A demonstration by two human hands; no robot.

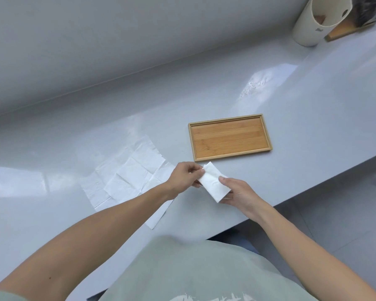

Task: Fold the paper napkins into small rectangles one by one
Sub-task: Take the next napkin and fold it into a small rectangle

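Observation:
A white paper napkin folded into a small rectangle (213,183) is held just above the grey counter between both hands. My left hand (183,178) pinches its far left end. My right hand (239,195) grips its near right end, thumb on top. Several unfolded white napkins (128,177) lie overlapping flat on the counter to the left, partly hidden under my left forearm. A shallow wooden tray (229,137) with nothing in it sits just beyond the hands, to the right.
The grey counter (74,213) runs along a pale wall; its front edge cuts diagonally at the right, with floor below. A white cylindrical container (313,25) and a wooden stand (345,29) sit at the far right corner.

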